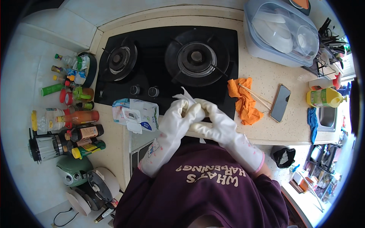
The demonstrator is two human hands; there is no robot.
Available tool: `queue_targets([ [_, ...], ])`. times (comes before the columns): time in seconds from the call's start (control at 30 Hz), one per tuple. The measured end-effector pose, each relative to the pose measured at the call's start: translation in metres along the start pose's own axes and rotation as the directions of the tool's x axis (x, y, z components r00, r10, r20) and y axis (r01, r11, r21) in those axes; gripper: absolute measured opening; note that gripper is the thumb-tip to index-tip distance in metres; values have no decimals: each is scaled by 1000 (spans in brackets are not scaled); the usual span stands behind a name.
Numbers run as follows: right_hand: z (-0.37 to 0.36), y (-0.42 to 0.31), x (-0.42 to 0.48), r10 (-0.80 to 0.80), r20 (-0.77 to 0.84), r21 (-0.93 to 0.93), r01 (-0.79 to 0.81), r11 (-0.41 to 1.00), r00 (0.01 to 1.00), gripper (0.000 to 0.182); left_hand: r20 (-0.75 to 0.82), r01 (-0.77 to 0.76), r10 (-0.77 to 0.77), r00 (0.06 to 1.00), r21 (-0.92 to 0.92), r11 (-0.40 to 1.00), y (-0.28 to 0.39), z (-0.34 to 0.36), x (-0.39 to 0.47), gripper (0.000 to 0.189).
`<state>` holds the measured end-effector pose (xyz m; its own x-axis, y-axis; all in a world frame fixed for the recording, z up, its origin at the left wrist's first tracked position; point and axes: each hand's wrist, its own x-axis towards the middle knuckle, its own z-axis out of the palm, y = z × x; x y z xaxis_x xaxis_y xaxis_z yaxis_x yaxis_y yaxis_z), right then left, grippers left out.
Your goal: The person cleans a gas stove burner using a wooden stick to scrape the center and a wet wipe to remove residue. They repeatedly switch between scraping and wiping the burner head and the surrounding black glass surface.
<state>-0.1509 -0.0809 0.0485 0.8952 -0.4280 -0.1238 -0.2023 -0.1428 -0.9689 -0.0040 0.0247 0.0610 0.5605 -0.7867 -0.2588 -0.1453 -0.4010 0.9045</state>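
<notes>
Both my hands wear long white rubber gloves with pink cuffs and meet over the front edge of the black gas hob (155, 51). My left hand (182, 112) is closed around a crumpled white wipe (186, 94), whose loose end sticks up past the fingers. The fingers of my right hand (215, 116) touch the left hand beside the wipe, with the thumb held apart; whether they grip it is hidden. Left of my hands lies a pack of wet wipes (148, 109) with its lid (134, 127) flipped up. To the right, an orange cloth (245, 105) lies crumpled, partly over the hob's edge.
Wooden chopsticks (258, 97) rest on the orange cloth, near a phone (280, 103). A lidded plastic dish box (268, 57) stands at the back right. Past it are a yellow jug (323, 97) and a sink (326, 118). Bottles (81, 116) and a green appliance (72, 169) crowd the left.
</notes>
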Motion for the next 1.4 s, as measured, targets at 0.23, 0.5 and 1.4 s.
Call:
queue_targets([
  [0.23,-3,9,19,192,-38,688,-114,717,981,28,-22,-211,211,977,16,977,2,0,15,15],
  [0.5,-37,31,46,298,-293,697,-10,717,909,17,-159,-206,205,966,14,979,0,-5,61,23],
  [1.4,-125,33,181,153,-344,-389,-289,875,926,47,114,-13,-71,991,607,795,19,-17,230,68],
])
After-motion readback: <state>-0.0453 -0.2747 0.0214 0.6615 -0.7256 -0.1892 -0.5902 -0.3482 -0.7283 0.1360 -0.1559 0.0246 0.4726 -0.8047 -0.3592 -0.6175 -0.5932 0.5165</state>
